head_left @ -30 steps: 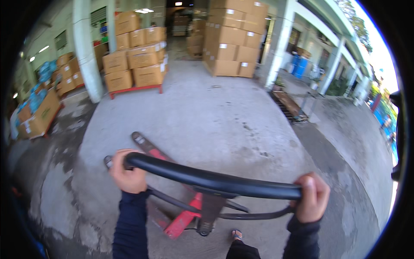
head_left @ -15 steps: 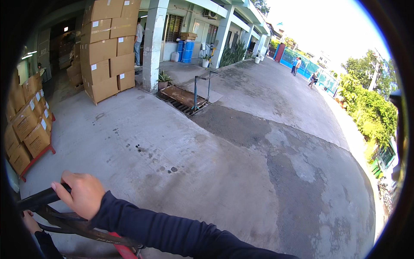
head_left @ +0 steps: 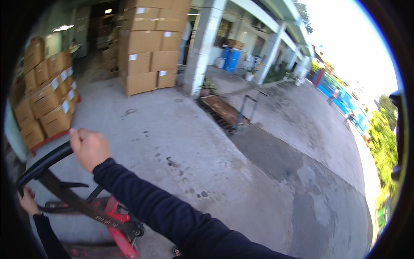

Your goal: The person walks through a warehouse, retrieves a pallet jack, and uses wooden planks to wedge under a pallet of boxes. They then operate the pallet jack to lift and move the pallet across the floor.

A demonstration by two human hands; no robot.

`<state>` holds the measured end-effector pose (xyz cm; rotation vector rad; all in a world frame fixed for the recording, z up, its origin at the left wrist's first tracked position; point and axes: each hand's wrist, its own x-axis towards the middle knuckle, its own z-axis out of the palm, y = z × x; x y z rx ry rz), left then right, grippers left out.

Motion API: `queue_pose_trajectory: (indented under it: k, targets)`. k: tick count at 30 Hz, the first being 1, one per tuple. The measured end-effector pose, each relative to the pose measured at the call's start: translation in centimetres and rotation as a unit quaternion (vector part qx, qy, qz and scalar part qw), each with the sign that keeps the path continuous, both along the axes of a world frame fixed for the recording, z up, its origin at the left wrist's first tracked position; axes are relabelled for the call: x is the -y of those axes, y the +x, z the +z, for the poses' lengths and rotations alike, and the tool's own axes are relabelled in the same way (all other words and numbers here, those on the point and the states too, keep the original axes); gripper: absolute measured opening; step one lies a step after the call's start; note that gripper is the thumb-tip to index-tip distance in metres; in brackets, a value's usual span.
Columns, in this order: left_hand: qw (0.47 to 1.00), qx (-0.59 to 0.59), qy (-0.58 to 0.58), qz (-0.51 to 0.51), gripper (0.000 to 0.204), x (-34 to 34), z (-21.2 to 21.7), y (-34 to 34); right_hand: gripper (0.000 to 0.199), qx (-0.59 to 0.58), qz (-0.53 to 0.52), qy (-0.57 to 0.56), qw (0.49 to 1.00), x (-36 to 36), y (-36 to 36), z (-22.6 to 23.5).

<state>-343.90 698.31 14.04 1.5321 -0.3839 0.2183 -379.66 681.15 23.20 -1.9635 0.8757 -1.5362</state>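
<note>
A pallet jack with a black loop handle (head_left: 51, 159) and a red base (head_left: 118, 226) stands at the lower left. My right hand (head_left: 91, 149) is wrapped round the upper end of the handle, its dark sleeve reaching across from the lower right. Lower down, my left hand (head_left: 28, 202) is closed on the near side of the same handle, close to the picture's rim. A black lever (head_left: 74, 184) sticks out inside the loop. Part of the red forks shows blurred below the handle.
Cartons on a red pallet (head_left: 54, 140) stand at the left; a tall carton stack (head_left: 151, 47) is farther back by a pillar (head_left: 205, 47). A rusty plate (head_left: 222, 108) over a grate and a blue-framed trolley (head_left: 248, 110) lie ahead. People (head_left: 334, 96) are near the blue gate.
The view has swung left, so cartons and pillar sit farther right. Both hands stay on the handle, which appears higher, and more of the jack's red base shows.
</note>
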Motion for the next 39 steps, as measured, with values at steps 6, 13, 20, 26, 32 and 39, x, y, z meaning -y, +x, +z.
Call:
queue_pose_trajectory:
  k: [6,13,20,26,32,39]
  targets:
    - [0.991,0.106,-0.063,-0.060,0.015,6.1,-1.3,3.4,0.051,0.013,0.085,0.018,0.996,14.2,8.3,-3.0]
    - [0.992,0.023,-0.086,0.095,0.015,6.5,0.4,3.2,0.053,0.021,0.216,0.083,0.973,19.0,20.2,-3.0]
    - [0.970,0.009,-0.041,0.239,0.015,9.3,-2.0,9.0,0.054,-0.005,0.303,0.064,0.951,27.1,33.4,-6.1]
    - [0.923,0.088,0.028,0.373,0.020,12.0,-2.6,13.1,0.053,0.039,0.406,0.114,0.906,34.1,52.6,-7.2]
    - [0.902,0.103,0.036,0.418,0.016,15.7,0.5,21.8,0.052,0.047,0.480,0.130,0.866,36.3,71.6,-5.8]
    - [0.861,0.084,0.042,0.500,0.014,15.4,1.1,30.7,0.053,0.056,0.584,0.169,0.792,30.4,89.6,-5.2]
